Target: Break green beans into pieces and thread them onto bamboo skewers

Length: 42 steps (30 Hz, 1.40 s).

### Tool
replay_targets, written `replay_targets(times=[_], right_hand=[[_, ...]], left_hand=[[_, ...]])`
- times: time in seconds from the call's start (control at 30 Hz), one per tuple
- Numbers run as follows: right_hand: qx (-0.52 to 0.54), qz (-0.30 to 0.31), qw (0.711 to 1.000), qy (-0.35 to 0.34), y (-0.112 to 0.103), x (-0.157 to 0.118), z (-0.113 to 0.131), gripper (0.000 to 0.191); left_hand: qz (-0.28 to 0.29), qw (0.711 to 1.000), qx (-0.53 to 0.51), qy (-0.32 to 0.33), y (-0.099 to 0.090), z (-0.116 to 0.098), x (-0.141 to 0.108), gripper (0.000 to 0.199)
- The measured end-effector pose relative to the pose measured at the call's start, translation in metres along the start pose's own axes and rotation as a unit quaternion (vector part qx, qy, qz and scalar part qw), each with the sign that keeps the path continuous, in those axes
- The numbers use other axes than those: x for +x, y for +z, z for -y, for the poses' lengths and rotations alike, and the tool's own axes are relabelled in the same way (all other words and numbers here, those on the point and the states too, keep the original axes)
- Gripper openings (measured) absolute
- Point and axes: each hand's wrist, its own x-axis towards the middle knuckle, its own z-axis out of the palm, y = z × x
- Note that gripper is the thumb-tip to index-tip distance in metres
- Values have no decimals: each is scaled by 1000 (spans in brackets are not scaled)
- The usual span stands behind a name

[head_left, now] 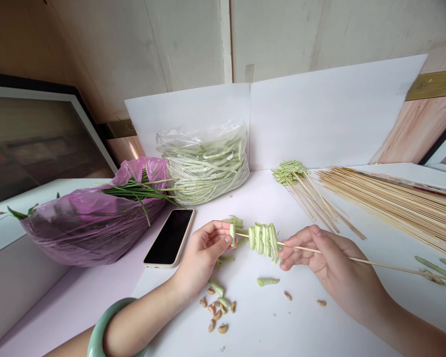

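Between thumb and fingers, my left hand point(211, 245) pinches a short piece of green bean point(232, 234) at the tip of a thin wooden skewer point(379, 265). Several green bean pieces point(262, 240) sit threaded side by side on that skewer. My right hand point(315, 253) is closed on the skewer just behind the threaded pieces, and the long end runs out to the right past the wrist. Below the hands lie a loose bean piece point(267, 281), a few cut pieces point(217, 287) and several brown bean seeds point(217, 314). More cut pieces are partly hidden behind my left hand.
A clear bag of long beans point(208, 163) stands behind, beside a purple bag of green stalks point(96, 223). A phone point(169, 238) lies left of my hand. Filled skewers point(290, 172) and a pile of bare skewers point(390, 203) lie at right. White boards point(330, 114) stand behind.
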Motion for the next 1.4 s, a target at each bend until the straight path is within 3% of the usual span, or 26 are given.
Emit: replay_targets(times=[0.6, 1.13, 1.4], right_hand=[[-26, -14, 999, -37, 6, -2, 5, 41], [-7, 10, 1000, -15, 7, -3, 0, 41], [17, 32, 999, -3, 5, -3, -7, 41]], left_hand=[[-2, 1000, -6, 4, 1, -1, 0, 19], [-20, 1000, 15, 12, 2, -2, 0, 20], [20, 999, -35, -20, 4, -1, -1, 19]])
